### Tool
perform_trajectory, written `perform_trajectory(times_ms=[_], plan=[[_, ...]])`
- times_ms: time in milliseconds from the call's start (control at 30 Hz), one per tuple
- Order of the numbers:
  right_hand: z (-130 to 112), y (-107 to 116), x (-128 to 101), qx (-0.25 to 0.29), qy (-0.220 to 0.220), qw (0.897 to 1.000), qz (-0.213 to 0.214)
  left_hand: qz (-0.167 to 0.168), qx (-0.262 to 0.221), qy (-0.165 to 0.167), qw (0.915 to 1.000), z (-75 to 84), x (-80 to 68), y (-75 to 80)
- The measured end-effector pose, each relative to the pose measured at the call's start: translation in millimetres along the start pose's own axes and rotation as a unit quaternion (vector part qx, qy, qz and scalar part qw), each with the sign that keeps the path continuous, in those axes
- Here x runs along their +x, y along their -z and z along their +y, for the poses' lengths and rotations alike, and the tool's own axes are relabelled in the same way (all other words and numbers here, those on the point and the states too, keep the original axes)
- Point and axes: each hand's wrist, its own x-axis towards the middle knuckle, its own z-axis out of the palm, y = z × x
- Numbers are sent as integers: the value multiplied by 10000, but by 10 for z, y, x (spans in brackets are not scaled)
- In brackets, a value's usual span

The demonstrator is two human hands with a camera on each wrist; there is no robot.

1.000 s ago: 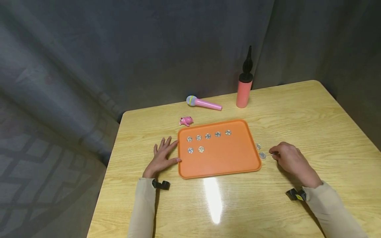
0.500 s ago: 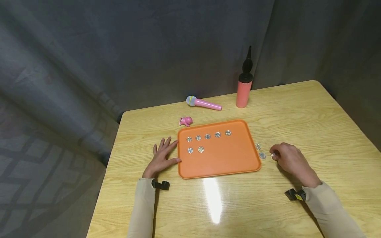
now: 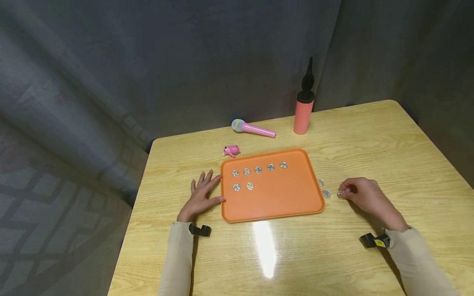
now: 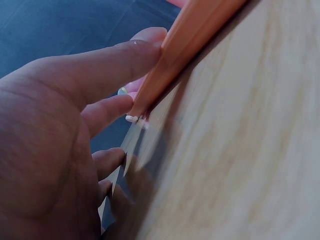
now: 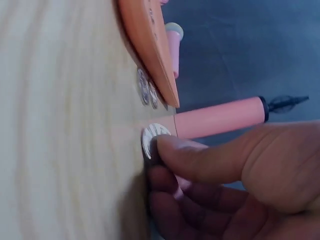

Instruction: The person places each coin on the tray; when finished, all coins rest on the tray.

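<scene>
A silver disc (image 3: 341, 195) is pinched in the grip of the right hand (image 3: 364, 197), at the table (image 3: 389, 156) surface just right of the orange tray (image 3: 281, 197).

The disc is held on edge between thumb (image 5: 195, 162) and curled fingers, as the right wrist view shows, with two more discs (image 3: 324, 188) lying flat between it and the tray's right rim. The left hand (image 3: 201, 195) is laid flat, fingers straight, its thumb touching the tray's left edge. Seven discs are set in the tray: five in a far row (image 3: 259, 169), two in a near row (image 3: 243, 186). The pick-up step is judged to be in hand; next, a lift over the rim to the spot beside the second row is called for.
</scene>
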Motion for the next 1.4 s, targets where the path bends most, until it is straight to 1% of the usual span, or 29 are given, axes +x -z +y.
perform_trajectory(times_ms=[167, 333, 433, 600, 700, 900, 1000, 1200, 1400], plan=[[71, 54, 25, 318, -17, 9994, -127, -19, 11, 5, 10000, 5, 0, 1], [78, 111, 70, 604, -113, 9978, -261, -16, 11, 34, 10000, 11, -2, 3], [46, 135, 111, 770, -86, 9967, -258, -5, -3, 35, 10000, 11, -3, 2], [-58, 148, 200, 999, 103, 9948, -153, 17, -19, -24, 10000, -4, -2, 0], [-130, 139, 263, 1179, 183, 9926, -228, 29, -3, -53, 10000, -10, 3, -1], [-277, 85, 425, 1709, 154, 9839, -510, 33, -18, -61, 10000, 2, 5, 6], [-358, 44, 512, 1888, 193, 9801, -588, 42, -22, -69, 10000, 4, 4, 10], [-503, -75, 680, 2476, 260, 9643, -904, 48, -43, -51, 10000, -7, 1, 8], [-645, -243, 847, 2870, 35, 9501, -1224, 43, -28, -51, 10000, -9, 6, 2]])
